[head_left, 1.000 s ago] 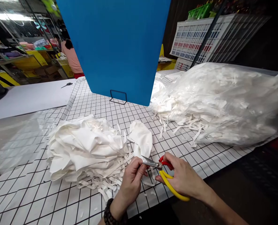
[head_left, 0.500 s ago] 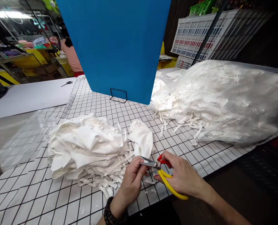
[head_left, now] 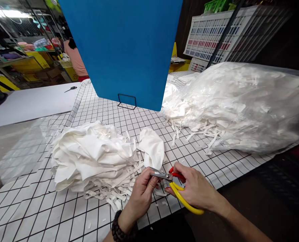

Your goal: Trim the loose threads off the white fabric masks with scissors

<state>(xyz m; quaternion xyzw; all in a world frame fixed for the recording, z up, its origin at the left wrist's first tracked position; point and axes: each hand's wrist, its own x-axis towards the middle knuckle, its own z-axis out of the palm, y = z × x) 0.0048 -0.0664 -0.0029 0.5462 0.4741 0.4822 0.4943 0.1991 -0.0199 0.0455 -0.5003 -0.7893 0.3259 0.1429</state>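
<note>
My right hand point(head_left: 193, 186) grips a pair of scissors point(head_left: 181, 198) with one red and one yellow handle. Their blades point left and lie almost together at the fingertips of my left hand point(head_left: 144, 191), which is pinched closed on a white fabric strap. A bit of white shows beside the blades; the rest of the strap is mostly hidden by my fingers. Just beyond my hands lies a single white fabric piece point(head_left: 152, 148). To the left is a heap of similar white fabric pieces point(head_left: 89, 154), with many narrow straps hanging toward me.
A large clear plastic bag point(head_left: 252, 111) stuffed with white pieces lies at right. A blue board point(head_left: 126, 50) stands on the grid-patterned cloth point(head_left: 71, 215) behind the heap. Small white scraps dot the front edge. Black scissors point(head_left: 70, 89) lie far left; a person point(head_left: 76, 62) is beyond.
The scissor blades have closed slightly at the left fingertips. Both hands stay in nearly the same place, and the view has shifted a little.
</note>
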